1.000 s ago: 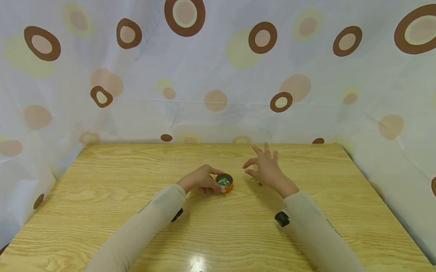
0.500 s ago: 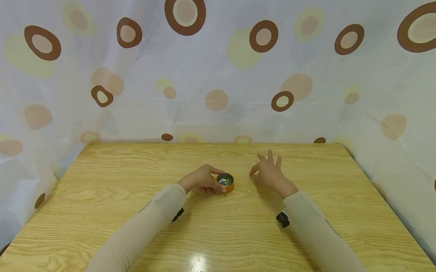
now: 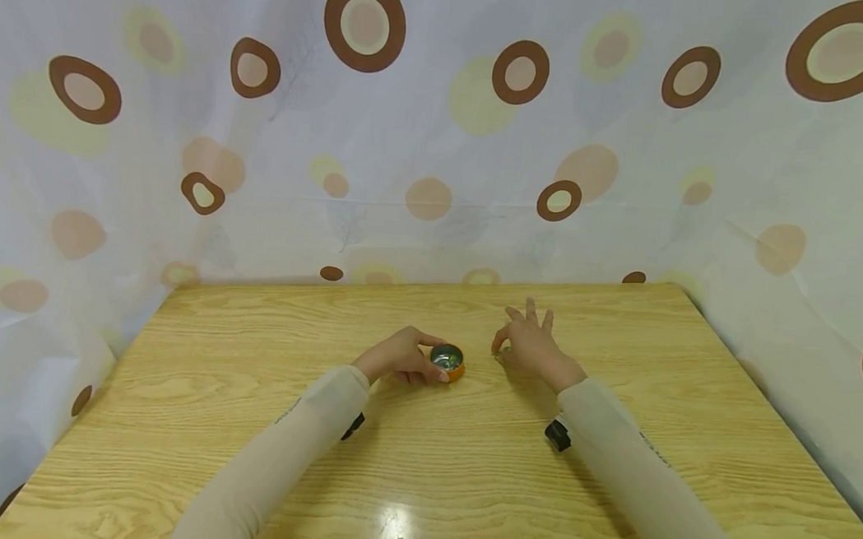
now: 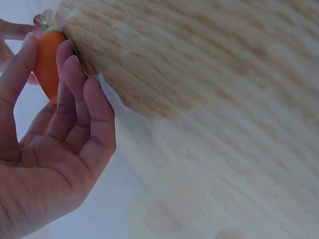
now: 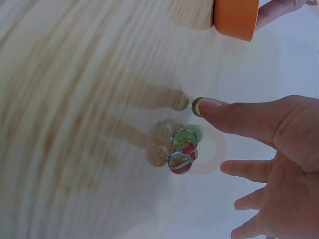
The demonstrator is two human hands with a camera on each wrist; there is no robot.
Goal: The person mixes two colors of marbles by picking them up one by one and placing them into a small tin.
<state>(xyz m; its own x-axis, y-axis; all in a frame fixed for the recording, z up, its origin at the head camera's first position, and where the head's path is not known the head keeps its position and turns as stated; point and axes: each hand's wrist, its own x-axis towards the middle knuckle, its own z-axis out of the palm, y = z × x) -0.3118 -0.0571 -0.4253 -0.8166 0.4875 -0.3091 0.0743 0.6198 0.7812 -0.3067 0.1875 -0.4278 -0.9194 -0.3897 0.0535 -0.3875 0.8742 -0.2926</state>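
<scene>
My left hand [image 3: 400, 356] grips a small round orange bowl [image 3: 456, 372] on the table, thumb and fingers around its side. The bowl's dark, shiny inside faces up in the head view, and its orange wall [image 4: 48, 64] shows between the fingers in the left wrist view. To the right of it, my right hand [image 3: 534, 347] pinches a glass marble [image 5: 195, 106] at the thumb tip, close over the table; the index finger is hidden there behind the thumb. Several more marbles lie clustered beside that hand, among them a green one [image 5: 185, 139] and a red-and-blue striped one [image 5: 180, 163].
The wooden table [image 3: 420, 458] has a glossy surface that reflects the marbles. A white curtain [image 3: 439, 138] with brown and yellow circles hangs along its back and sides. Each wrist carries a black camera mount, such as the right one [image 3: 558, 435].
My right hand has moved slightly right and down to the marbles, and its spread thumb and index finger have come together on one. My left hand keeps holding the bowl in place.
</scene>
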